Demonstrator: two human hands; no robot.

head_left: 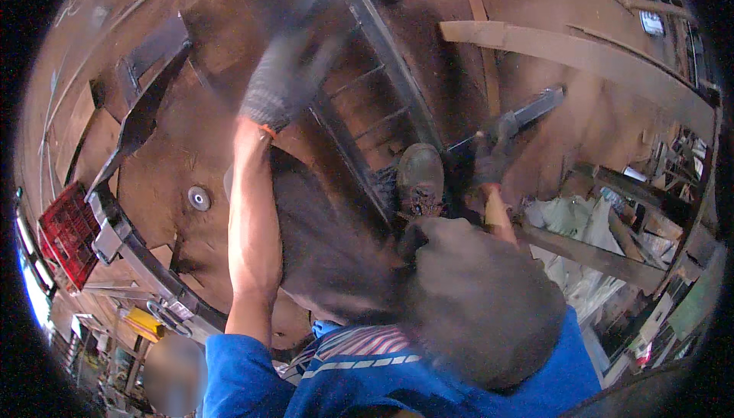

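Work on a ladder-like metal frame, seen from above. Nearest the viewer, knees in dark trousers [482,296] are bent over the near end of the ladder-like metal frame [401,85], and a scuffed boot [420,173] stands at that end, by its right rail. The frame lies on the brown ground, running away from the boot; two long rails are in place with at least two crossbars between them, so its basic shape appears formed. Whether joints are finished, or further crossbars are due, cannot be told.

The right forearm is mostly hidden behind a knee; the gloved right hand [493,158], right of the frame, is at the near part of a dark metal bar [539,108]. Blur conceals its fingers, so a grip cannot be confirmed. The left forearm extends almost straight forward; the gloved left hand [283,82] reaches over the frame's left side, its blurred fingers apparently spread, with nothing discernible in them. Contact with the rail is unclear.

Left of the frame lies a round disc [199,198]; beyond its right side, a long flat strip [581,55].
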